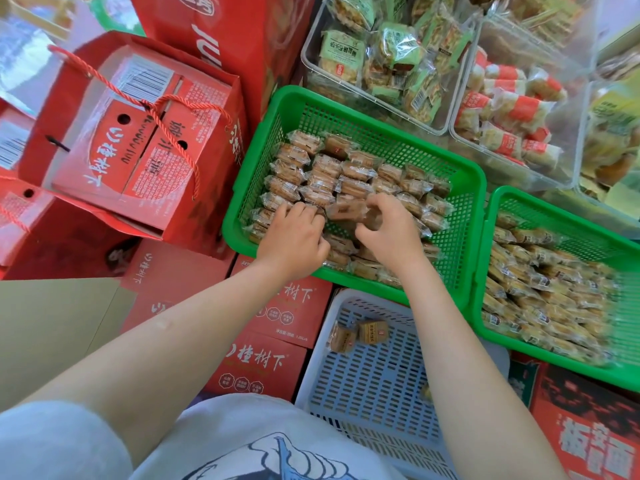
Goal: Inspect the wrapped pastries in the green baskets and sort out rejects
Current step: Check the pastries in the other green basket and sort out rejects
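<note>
A green basket (pixel 381 109) in the middle holds rows of clear-wrapped brown pastries (pixel 346 174). Both my hands are inside its near half. My left hand (pixel 294 233) lies knuckles up on the pastries with its fingers curled down among them; what they hold is hidden. My right hand (pixel 388 230) pinches a wrapped pastry (pixel 346 211) lifted slightly above the rows. A second green basket (pixel 498 209) to the right is filled with paler wrapped pastries (pixel 547 289). Below them a grey-blue basket (pixel 367 372) holds two wrapped pastries (pixel 360 334).
Red gift boxes and a red bag with rope handles (pixel 131 140) crowd the left side. More red cartons (pixel 263 362) lie under the baskets. Clear plastic bins (pixel 381 57) of other packaged snacks stand behind the green baskets. A brown cardboard sheet (pixel 52 327) lies at the lower left.
</note>
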The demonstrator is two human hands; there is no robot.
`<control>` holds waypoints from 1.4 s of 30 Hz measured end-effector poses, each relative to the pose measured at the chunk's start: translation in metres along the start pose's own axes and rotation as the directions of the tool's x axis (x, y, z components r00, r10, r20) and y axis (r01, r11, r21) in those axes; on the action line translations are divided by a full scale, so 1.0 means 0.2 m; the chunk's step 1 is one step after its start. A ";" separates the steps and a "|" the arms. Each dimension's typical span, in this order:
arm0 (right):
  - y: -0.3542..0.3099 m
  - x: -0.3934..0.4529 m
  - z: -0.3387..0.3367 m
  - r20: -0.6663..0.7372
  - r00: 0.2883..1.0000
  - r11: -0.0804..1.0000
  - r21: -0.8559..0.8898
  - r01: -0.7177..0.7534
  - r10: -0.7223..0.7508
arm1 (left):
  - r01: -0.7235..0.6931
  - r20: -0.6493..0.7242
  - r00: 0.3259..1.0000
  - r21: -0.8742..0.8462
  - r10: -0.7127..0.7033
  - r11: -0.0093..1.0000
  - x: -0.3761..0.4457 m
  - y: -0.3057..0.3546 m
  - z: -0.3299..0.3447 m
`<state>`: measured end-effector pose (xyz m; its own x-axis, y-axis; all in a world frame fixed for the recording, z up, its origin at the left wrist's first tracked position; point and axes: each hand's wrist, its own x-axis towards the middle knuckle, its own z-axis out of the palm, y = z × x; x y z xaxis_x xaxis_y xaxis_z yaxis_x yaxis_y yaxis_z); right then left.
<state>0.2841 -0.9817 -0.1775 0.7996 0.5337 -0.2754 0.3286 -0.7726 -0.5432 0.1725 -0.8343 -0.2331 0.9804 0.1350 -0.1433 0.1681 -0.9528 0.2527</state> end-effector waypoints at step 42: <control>-0.29 -0.78 -0.05 -0.245 0.870 0.648 0.754 -0.106 0.427 | 0.267 0.204 0.921 -0.951 -0.332 0.155 -0.61 0.25 -0.47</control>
<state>0.1461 -1.0236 -0.0954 0.9595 0.0500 -0.2774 -0.2508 -0.2975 -0.9212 0.0701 -0.8722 -0.1125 0.8262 0.3853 -0.4111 0.3851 0.1464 0.9112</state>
